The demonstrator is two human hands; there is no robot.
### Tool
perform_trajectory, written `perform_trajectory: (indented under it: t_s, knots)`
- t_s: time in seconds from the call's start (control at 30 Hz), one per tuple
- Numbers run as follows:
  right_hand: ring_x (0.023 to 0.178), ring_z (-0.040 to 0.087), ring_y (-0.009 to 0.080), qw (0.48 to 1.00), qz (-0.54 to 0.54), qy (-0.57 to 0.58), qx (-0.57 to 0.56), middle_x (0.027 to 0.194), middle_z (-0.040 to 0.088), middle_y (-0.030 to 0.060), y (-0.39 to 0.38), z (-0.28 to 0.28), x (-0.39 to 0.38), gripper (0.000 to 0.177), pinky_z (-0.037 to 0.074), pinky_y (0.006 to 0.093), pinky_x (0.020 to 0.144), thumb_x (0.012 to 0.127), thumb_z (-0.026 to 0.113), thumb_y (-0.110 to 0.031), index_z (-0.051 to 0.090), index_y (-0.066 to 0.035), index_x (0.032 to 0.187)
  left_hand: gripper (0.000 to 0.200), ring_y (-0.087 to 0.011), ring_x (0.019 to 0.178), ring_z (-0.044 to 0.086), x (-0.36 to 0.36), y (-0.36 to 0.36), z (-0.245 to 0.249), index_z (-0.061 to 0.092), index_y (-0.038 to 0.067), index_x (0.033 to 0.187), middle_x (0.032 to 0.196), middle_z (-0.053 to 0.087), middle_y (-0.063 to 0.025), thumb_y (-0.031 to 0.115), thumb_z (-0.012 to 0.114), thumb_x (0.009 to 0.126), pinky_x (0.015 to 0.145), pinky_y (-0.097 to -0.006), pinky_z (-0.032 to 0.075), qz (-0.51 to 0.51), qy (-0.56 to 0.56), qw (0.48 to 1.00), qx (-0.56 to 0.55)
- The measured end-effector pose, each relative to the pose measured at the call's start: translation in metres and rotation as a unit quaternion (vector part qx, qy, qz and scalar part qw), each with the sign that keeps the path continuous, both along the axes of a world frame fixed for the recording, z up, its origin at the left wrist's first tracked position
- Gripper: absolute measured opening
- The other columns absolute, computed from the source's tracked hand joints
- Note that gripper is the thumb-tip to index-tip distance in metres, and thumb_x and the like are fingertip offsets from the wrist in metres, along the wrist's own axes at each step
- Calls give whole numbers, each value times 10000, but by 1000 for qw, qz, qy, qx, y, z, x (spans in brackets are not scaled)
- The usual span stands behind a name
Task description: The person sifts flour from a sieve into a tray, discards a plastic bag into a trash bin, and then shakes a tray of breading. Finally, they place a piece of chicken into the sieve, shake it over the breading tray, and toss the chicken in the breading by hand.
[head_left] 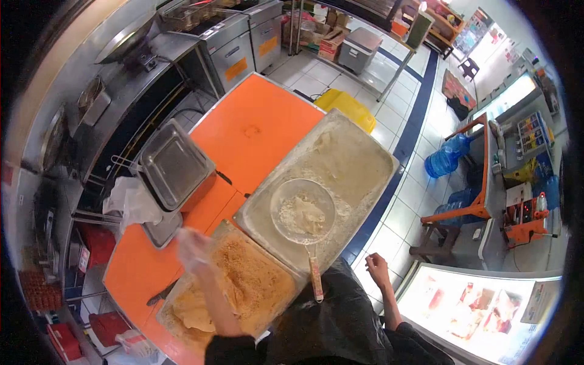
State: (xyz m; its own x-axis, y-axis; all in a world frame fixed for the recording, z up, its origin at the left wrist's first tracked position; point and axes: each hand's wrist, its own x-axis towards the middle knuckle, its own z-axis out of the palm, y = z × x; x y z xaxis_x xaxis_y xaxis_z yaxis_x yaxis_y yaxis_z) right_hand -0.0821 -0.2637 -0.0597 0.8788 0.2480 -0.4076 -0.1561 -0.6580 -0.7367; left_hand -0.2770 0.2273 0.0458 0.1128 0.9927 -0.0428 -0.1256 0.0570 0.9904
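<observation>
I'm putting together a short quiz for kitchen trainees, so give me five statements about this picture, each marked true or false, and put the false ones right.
1. The sieve rests in the flour tray. True.
2. The right hand grips the sieve's handle. False: the right hand is out to the person's side, apart from the handle.
3. The left hand wears a see-through glove. True.
4. The tabletop is blue. False: the tabletop is orange.
5. The crumb tray is directly beside the flour tray. True.
</observation>
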Motion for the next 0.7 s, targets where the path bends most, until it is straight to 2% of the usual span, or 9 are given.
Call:
perform_trajectory:
  t_s: [0.1,0.17,0.2,0.3,0.4,0.43,0.47,0.6,0.7]
  knots:
    - [663,634,146,996,64,-63,-19,712,645,81,10,-5,22,215,508,297,599,928,586,-199,613,13,902,381,-208,728,607,22,-109,-57,626,27,913,766,617,-78,360,453,979,711,-356,487,-274,351,891,-88]
    - [654,632,150,993,92,-72,-24,694,643,85,12,1,37,210,500,303,604,924,588,-192,612,16,908,389,-233,778,618,46,-165,-81,617,-11,967,832,625,-127,340,448,983,762,-358,487,-320,371,750,443]
    - [650,630,155,991,101,-81,-28,681,640,90,10,0,47,202,496,307,608,922,588,-183,609,17,907,389,-233,778,618,63,-186,-65,617,-11,967,832,625,-127,340,448,983,762,-358,487,-315,376,748,448]
    - [647,629,160,993,92,-78,-8,675,639,94,5,10,77,192,492,308,611,920,588,-173,605,17,900,355,-242,881,620,98,-219,-45,605,-36,1020,947,636,-146,293,490,956,816,-383,485,-335,329,875,119]
    - [642,619,150,995,73,-63,40,680,632,89,-5,12,95,186,489,303,607,918,592,-170,595,14,889,350,-228,920,616,101,-238,-99,593,-20,1048,992,643,-107,306,532,936,817,-356,483,-326,551,710,293]
    - [643,612,141,994,61,-39,78,682,627,87,-4,15,98,180,486,302,604,920,591,-168,598,7,881,340,-242,852,607,113,-257,-83,640,14,1010,910,635,-87,332,557,923,792,-372,480,-244,413,877,20]
    - [644,606,132,992,48,-13,114,684,621,85,-2,19,99,174,482,301,600,923,590,-166,601,1,873,333,-256,784,598,121,-269,-73,687,49,972,829,627,-67,358,583,910,766,-388,476,-130,218,934,-253]
    - [638,605,234,945,293,58,130,723,629,130,32,85,90,332,471,370,613,950,550,-311,613,-2,845,386,-205,741,579,120,-257,-114,660,45,1029,791,591,-22,401,555,926,692,-371,481,-39,148,915,-374]
    - [685,618,289,869,457,87,168,796,655,171,52,115,76,379,493,372,669,963,525,-379,628,-15,969,433,-288,940,634,140,-256,-105,589,61,1192,1068,656,-113,325,616,850,812,-471,486,-176,210,898,-344]
